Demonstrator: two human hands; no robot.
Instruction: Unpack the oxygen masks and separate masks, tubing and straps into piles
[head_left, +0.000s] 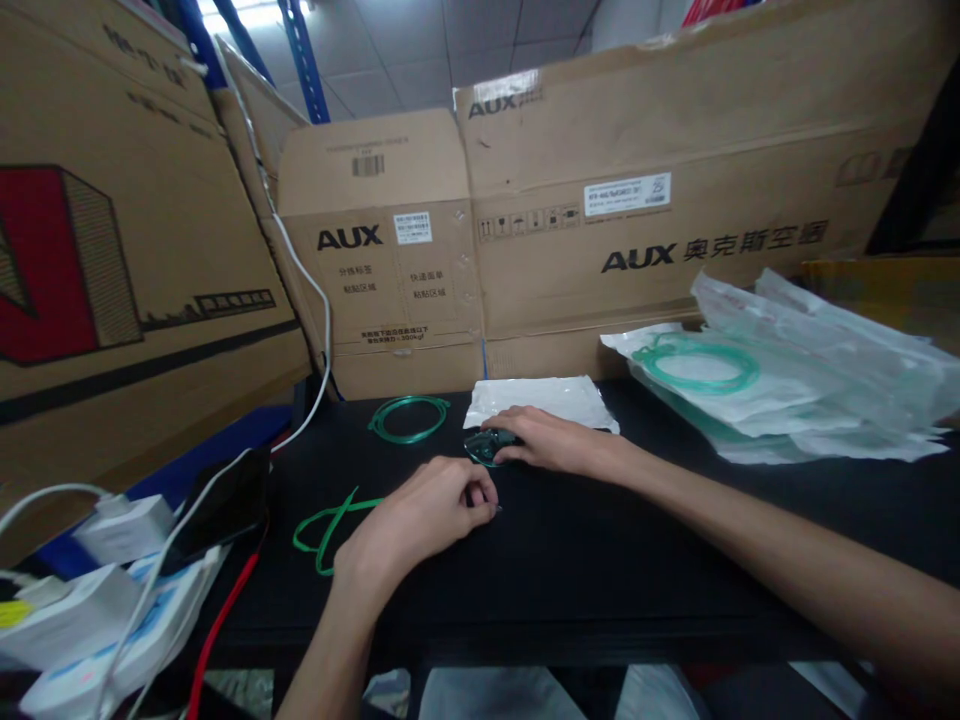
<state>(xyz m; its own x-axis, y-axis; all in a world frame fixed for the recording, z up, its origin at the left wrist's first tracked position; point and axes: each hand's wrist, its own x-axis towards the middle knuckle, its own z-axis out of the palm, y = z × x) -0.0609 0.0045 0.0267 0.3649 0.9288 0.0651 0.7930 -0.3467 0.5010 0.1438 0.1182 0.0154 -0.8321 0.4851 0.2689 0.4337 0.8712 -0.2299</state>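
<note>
Both hands are working over the middle of the black desk (615,570), and the right hand (536,440) is holding the clear plastic mask (484,447), which is sitting just in front of a flat white packet (547,395). Its thumb is resting along the near side, the other fingers are reaching over the far side, and the gap between them is looking narrow, with the mask filling it.

Over to the left hand (442,500): it is hovering low and nearer, fingers bent in towards the thumb in a narrow curl. Something tiny may be showing at the tips, but the view is too poor here, so I cannot tell whether they are gripping anything.

A green strap (324,545) is lying looped to the left, its right end disappearing behind the left hand. A coiled green tube (409,420) is lying farther back, well clear of both hands, while a pile of packets (795,410) is filling the far right.

Good handling here is depending on a light touch: thin plastic is likely to be denting under a hard pinch, so the right hand is best steadying the rim while the left is doing any fine fingerwork.
</note>
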